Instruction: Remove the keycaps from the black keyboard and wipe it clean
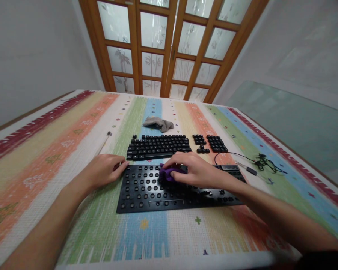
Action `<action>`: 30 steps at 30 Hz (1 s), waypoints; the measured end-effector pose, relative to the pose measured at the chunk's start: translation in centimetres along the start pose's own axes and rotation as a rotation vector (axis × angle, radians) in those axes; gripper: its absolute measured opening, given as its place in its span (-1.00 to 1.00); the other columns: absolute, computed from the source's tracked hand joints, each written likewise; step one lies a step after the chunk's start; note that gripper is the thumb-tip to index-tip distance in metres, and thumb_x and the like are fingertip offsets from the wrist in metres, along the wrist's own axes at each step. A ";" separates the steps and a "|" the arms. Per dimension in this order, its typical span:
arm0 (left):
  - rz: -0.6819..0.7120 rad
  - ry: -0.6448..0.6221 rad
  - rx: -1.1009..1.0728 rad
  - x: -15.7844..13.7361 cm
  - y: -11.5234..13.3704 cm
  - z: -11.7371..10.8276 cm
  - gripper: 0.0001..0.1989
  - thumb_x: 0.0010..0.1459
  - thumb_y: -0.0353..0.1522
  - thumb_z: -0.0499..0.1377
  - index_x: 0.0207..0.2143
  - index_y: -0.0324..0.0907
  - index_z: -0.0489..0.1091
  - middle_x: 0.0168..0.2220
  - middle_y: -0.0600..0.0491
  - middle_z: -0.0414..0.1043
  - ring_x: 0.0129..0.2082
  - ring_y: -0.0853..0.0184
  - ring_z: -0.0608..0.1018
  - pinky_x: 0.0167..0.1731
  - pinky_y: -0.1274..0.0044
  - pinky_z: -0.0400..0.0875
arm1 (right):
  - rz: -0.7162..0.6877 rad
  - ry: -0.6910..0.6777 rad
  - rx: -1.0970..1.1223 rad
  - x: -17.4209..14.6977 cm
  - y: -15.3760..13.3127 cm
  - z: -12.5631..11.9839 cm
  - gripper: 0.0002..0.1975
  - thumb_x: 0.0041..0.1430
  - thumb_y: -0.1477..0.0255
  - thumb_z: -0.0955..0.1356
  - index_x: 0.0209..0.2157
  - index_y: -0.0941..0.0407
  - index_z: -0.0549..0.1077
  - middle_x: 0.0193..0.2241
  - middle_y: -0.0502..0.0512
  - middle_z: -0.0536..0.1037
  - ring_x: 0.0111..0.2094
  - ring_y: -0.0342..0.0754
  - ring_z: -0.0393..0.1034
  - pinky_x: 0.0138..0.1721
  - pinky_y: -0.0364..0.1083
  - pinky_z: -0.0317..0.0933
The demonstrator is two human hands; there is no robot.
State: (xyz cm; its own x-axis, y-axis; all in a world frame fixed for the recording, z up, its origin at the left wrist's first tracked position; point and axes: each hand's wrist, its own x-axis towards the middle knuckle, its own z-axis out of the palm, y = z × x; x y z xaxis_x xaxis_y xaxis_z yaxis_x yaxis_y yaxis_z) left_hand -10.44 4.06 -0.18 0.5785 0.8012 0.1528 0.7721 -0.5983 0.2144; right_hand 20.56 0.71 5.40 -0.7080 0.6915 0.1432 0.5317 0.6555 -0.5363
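A black keyboard base (163,204) with its keycaps off lies flat on the striped tablecloth, its bare key posts showing. My right hand (191,170) presses a bunched purple cloth (169,174) against its upper middle part, fingers closed around the cloth. At the top left corner of the base, my left hand (109,170) has its fingers curled, with the thumb and fingertips on the edge. Just beyond the base, loose black keycaps (160,146) are laid out in keyboard order. Smaller groups of them, including a number pad block (216,143), sit to the right. My right hand and forearm hide part of the base.
A crumpled grey cloth (158,123) lies behind the keycaps. To the right is the keyboard's coiled black cable (263,163). A thin stick with a dark tip (109,133) rests beyond my left hand. Wood-framed glass doors (166,48) stand past the table's far edge.
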 end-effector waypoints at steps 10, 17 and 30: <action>-0.018 0.129 -0.082 -0.7 -0.2 -0.6 -0.76 0.09 -0.41 0.05 -0.30 -0.19 0.52 -0.63 0.13 0.40 -0.64 0.41 0.38 -0.53 0.58 0.20 | -0.262 -0.032 -0.027 8.0 -1.6 5.9 -0.79 0.15 0.61 0.32 -0.19 0.17 0.51 -0.32 0.13 0.57 -0.25 -0.02 0.39 -0.17 -0.04 0.29; 0.015 0.079 -0.105 -0.6 0.2 -0.6 -0.76 0.02 -0.47 0.08 -0.36 -0.19 0.54 -0.56 0.09 0.49 -0.60 0.39 0.44 -0.53 0.57 0.22 | -0.366 0.224 0.075 8.8 -1.0 8.8 -0.83 0.26 0.58 0.26 -0.15 0.14 0.43 -0.21 0.17 0.55 -0.17 0.00 0.36 -0.09 0.02 0.29; 0.018 0.162 -0.059 -0.7 0.0 -0.4 -0.75 0.06 -0.45 0.07 -0.31 -0.20 0.56 -0.55 0.07 0.51 -0.59 0.38 0.47 -0.50 0.56 0.27 | -0.374 -0.061 -0.105 6.5 -2.2 8.7 -0.84 0.27 0.61 0.21 -0.20 0.22 0.39 -0.27 0.26 0.50 -0.22 0.04 0.28 -0.10 0.01 0.28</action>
State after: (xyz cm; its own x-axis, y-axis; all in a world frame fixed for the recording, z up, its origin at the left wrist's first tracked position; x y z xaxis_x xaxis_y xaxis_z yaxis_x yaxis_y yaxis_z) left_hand -10.95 3.48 0.10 0.5381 0.7838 0.3100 0.7424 -0.6148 0.2660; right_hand 10.76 1.16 0.28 -0.8867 0.3813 0.2614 0.2736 0.8886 -0.3681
